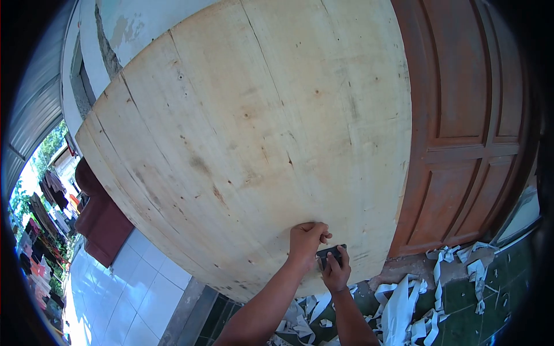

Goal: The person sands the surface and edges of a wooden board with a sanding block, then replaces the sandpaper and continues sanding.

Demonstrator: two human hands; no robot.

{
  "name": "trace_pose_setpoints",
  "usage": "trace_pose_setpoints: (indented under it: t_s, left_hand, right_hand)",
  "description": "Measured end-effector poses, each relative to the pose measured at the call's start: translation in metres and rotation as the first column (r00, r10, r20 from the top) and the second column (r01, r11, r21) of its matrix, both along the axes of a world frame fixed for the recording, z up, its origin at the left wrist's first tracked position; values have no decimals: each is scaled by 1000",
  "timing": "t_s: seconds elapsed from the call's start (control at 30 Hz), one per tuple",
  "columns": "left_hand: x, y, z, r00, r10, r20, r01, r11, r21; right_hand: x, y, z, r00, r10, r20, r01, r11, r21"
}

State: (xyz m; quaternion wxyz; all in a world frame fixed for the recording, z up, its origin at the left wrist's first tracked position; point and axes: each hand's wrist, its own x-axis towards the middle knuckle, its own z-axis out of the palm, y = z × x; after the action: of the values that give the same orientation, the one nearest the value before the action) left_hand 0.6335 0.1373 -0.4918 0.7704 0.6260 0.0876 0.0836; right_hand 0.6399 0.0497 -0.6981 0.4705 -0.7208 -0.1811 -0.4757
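Head view: right hand [336,271] pinching a small dark flat tool [330,252], fingers closed around its lower part, pressed flat against the plywood sheet [248,132] near the bottom edge. Left hand [307,237] curled into a loose fist, just up and left of those fingers, touching the tool's upper left corner, knuckles on the wood. Long axis roughly level, tool's free end poking out right of the fingertips; white strips [404,300] littering the floor below both wrists.
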Motion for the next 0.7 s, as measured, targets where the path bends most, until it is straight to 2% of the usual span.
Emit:
trace_pose_setpoints:
  t_s: [0.03,0.13,0.17,0.27,0.3,0.33,0.37,0.4,0.43,0.47,0.5,0.53,0.57,0.6,0.63,0.67,0.7]
  left_hand:
    - [-5,9,-5,999,-43,-24,45,997,61]
    - [-37,49,-39,995,77,-66,-61,976,210]
    - [-51,64,-55,992,116,-52,-101,968,229]
    - [-110,108,-125,969,134,-207,-63,947,315]
    - [-134,120,-155,949,142,-281,-38,938,346]
    - [-159,131,-195,936,98,-337,2,958,285]
    - [-183,146,-239,920,54,-389,39,973,226]
    - [-212,166,-301,880,-23,-475,149,962,230]
    - [-232,178,-343,825,-97,-556,256,942,217]
    - [-242,171,-348,817,-98,-569,266,938,221]
    - [-261,157,-352,805,-99,-585,279,933,226]
    - [-281,137,-352,794,-103,-599,295,927,231]
    - [-295,117,-345,790,-110,-604,309,921,237]
    - [-309,105,-336,786,-115,-607,321,915,243]
    - [-315,96,-304,768,-137,-626,345,912,223]
    - [-311,81,-255,750,-162,-642,367,909,198]
    - [-312,68,-233,728,-190,-658,386,908,165]
  right_hand:
    - [0,-2,3,1000,5,-11,-6,1000,-8]
    - [-1,-13,55,999,26,-45,-24,999,28]
    - [6,-18,92,1000,-13,16,12,998,67]
    - [22,-42,223,997,-46,62,39,994,104]
    - [28,-50,270,994,-47,96,33,990,139]
    - [36,-58,310,989,-71,127,47,983,177]
    - [38,-68,348,973,-172,151,156,982,110]
    - [43,-75,373,979,-142,147,123,984,132]
    - [46,-78,381,967,-190,172,170,977,126]
    - [47,-78,383,952,-237,193,217,969,119]
    - [42,-71,365,968,-213,135,195,972,135]
    - [34,-60,330,979,-190,79,176,972,153]
    - [38,-47,270,983,-143,113,126,981,146]
    - [30,-35,207,973,-195,123,190,980,50]
    - [14,-21,147,994,-106,5,105,994,42]
    - [0,-11,112,995,-100,-5,100,994,-35]
    - [10,-9,86,998,-57,-30,58,998,13]
